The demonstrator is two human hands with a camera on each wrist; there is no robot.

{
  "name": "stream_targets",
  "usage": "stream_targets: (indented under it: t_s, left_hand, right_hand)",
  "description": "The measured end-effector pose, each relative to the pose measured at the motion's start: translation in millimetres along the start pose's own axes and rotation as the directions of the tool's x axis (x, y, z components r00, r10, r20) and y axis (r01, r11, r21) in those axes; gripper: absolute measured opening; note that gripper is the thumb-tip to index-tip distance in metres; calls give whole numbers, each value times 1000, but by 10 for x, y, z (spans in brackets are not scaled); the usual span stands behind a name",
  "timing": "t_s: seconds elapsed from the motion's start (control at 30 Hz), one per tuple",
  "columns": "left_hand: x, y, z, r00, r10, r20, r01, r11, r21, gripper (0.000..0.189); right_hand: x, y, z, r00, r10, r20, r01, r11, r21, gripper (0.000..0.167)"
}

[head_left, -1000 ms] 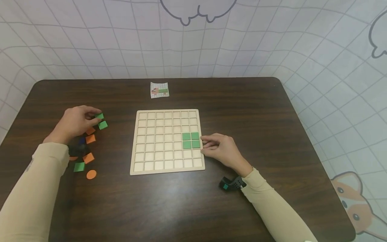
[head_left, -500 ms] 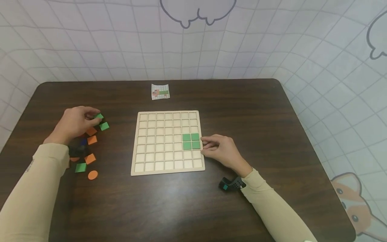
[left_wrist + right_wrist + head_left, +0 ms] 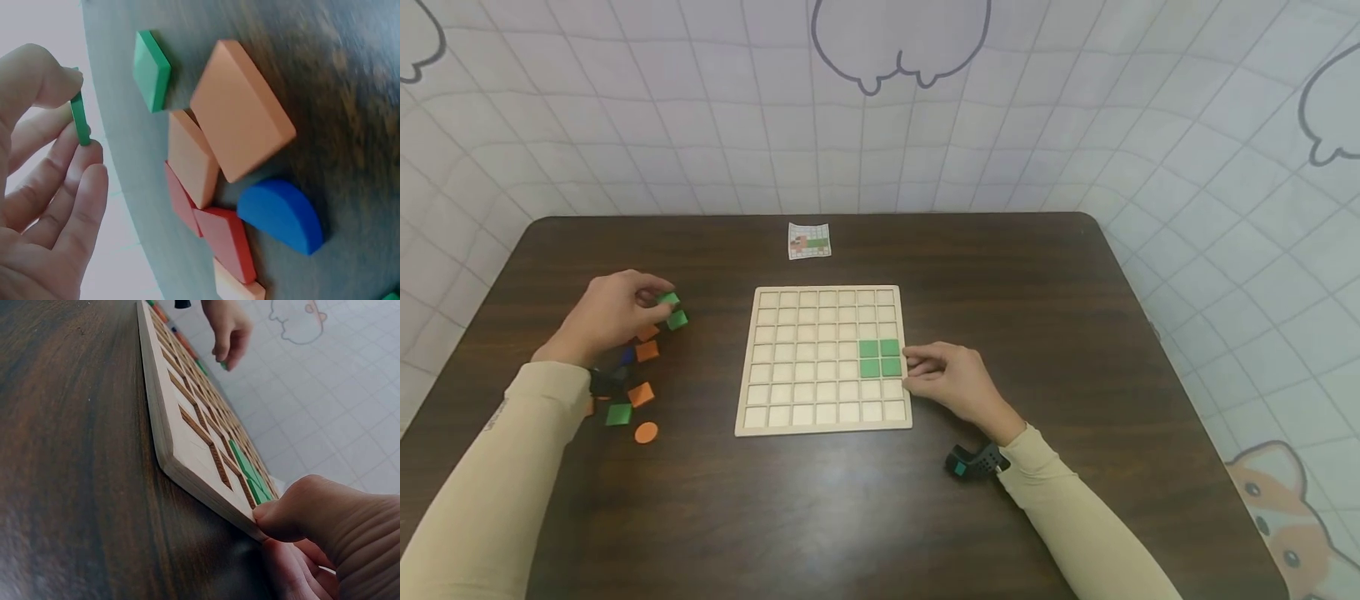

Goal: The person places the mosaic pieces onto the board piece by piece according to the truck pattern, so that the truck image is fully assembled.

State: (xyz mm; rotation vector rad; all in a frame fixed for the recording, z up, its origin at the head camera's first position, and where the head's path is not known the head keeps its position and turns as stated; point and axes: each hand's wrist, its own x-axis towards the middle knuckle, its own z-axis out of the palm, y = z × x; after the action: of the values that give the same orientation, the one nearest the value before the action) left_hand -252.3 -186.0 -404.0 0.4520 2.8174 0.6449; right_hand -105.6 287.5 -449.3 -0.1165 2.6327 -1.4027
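Off to the left, my left hand (image 3: 613, 308) pinches a small green square tile (image 3: 80, 119) between thumb and fingertips, raised off the table. Beside it lies another green tile (image 3: 150, 72). Near this hand are orange tiles (image 3: 244, 112), red tiles (image 3: 226, 240) and a blue half-round piece (image 3: 281, 212). A pale wooden grid board (image 3: 805, 372) lies flat in the middle of the table. Several green tiles (image 3: 879, 358) fill adjoining cells by its right edge. My right hand (image 3: 958, 379) holds that right edge, its thumb and fingers against the rim.
Behind the board lies a small printed card (image 3: 809, 242) with a coloured grid pattern. An orange disc (image 3: 646, 432) and a green tile (image 3: 619, 414) sit nearer on the left. A dark wrist strap (image 3: 976, 461) hangs at my right wrist. A patterned curtain (image 3: 880, 150) borders the table.
The head view has shifted, so the table and everything on it sit slightly lower and further right. My left hand keeps its pinch on the green tile; my right hand stays at the board's edge.
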Motion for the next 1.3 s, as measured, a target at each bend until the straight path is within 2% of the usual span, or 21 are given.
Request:
stream_targets:
  t_s: [0.43, 0.77, 1.13, 1.3]
  left_hand:
    - [-38, 245, 103, 999, 36, -5, -36, 999, -39, 44]
    - [-65, 464, 156, 995, 96, -27, -98, 994, -46, 40]
    - [-48, 774, 260, 977, 196, -80, -200, 979, -48, 31]
    - [-45, 916, 297, 970, 237, -61, -239, 971, -30, 31]
  right_hand:
    - [17, 55, 31, 1000, -8, -1, 8, 1000, -9, 44]
    - [7, 49, 23, 1000, -9, 3, 9, 1000, -25, 44]
    - [-2, 27, 1, 1000, -15, 2, 15, 1000, -19, 44]
    - [7, 7, -5, 1000, -24, 0, 24, 1000, -13, 44]
